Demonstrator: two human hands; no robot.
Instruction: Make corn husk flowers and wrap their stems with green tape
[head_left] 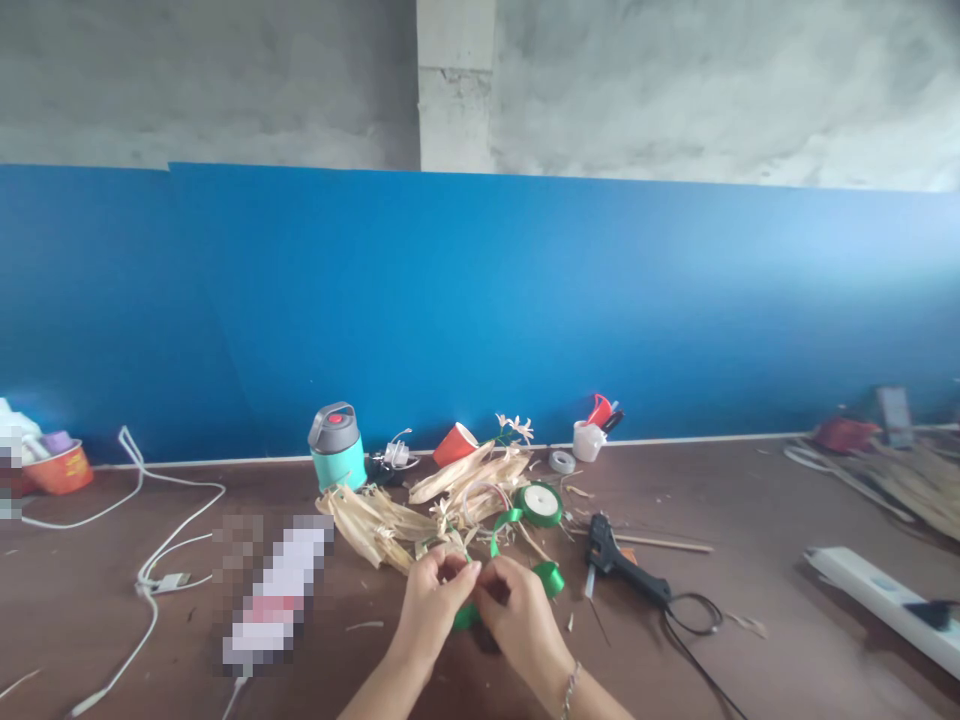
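My left hand [436, 605] and my right hand [523, 608] meet over the table's front middle, thumbs and fingertips pinched close together. What sits between the fingertips is too small and hidden to make out. Green ribbon [465, 615] shows beneath and between the hands, and a loose curl [551, 578] lies beside my right hand. A ribbon spool [541, 504] with a white centre rests just beyond. Dried husks [375, 525] spread in front of my left hand, more husk strips [472, 475] behind them. A small pale flower [517, 430] stands above the pile.
A black glue gun [626, 565] with its cord lies to the right, near a thin wooden stick [667, 543]. Behind stand a turquoise flask [337, 463], a tipped orange cup [453, 446] and a white pot [589, 441]. White cables [150, 560] cross the left; a power strip [885, 600] lies right.
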